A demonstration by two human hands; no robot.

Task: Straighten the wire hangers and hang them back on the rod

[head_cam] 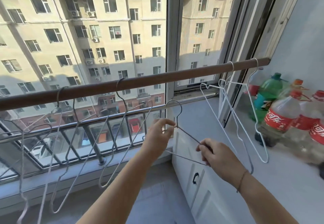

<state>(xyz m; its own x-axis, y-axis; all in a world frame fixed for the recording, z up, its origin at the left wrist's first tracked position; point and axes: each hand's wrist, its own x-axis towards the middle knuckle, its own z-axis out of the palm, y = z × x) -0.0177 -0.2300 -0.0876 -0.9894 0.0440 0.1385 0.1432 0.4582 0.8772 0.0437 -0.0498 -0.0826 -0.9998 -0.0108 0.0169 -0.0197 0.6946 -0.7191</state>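
A brown rod (140, 81) runs across the window from lower left to upper right. I hold a grey wire hanger (188, 137) below the rod, its hook free in the air. My left hand (157, 137) pinches the wire at the hanger's neck. My right hand (214, 155) grips its right shoulder wire. Two grey wire hangers (121, 130) hang from the rod on the left, tilted and bent. Two white wire hangers (252, 111) hang from the rod's right end.
A white counter (289, 180) on the right holds several plastic bottles (280, 116). A white cabinet (196, 178) with a dark handle stands under it. A metal railing (73, 125) sits behind the window glass. Apartment buildings fill the view outside.
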